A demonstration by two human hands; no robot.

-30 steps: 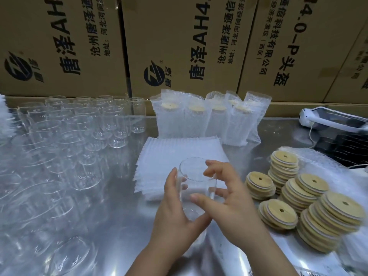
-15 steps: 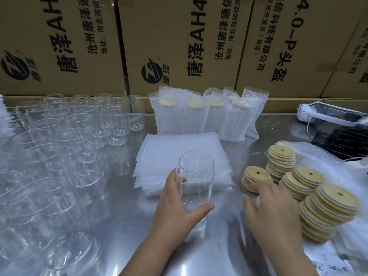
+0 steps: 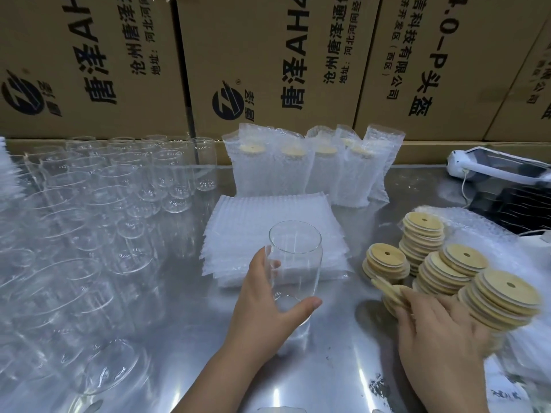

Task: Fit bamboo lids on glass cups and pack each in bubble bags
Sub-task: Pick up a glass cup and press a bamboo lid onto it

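My left hand [image 3: 265, 305] grips a clear glass cup [image 3: 295, 257] upright over the steel table, fingers and thumb wrapped round its lower half. My right hand [image 3: 441, 332] reaches into the stacks of round bamboo lids [image 3: 447, 269] at the right, and its fingertips pinch one tilted bamboo lid [image 3: 387, 289] at the front of the pile. A flat stack of bubble bags [image 3: 268, 216] lies just behind the cup. Several packed cups in bubble bags [image 3: 310, 165] stand at the back.
Many empty glass cups [image 3: 98, 210] crowd the left half of the steel table [image 3: 185, 338]. Cardboard boxes [image 3: 268, 61] wall off the back. A white device with a cable [image 3: 489, 165] and a dark tray sit at the far right.
My right hand left the cup, moved right to the lid stacks and took hold of one lid. My left hand kept the cup upright and nearly still.
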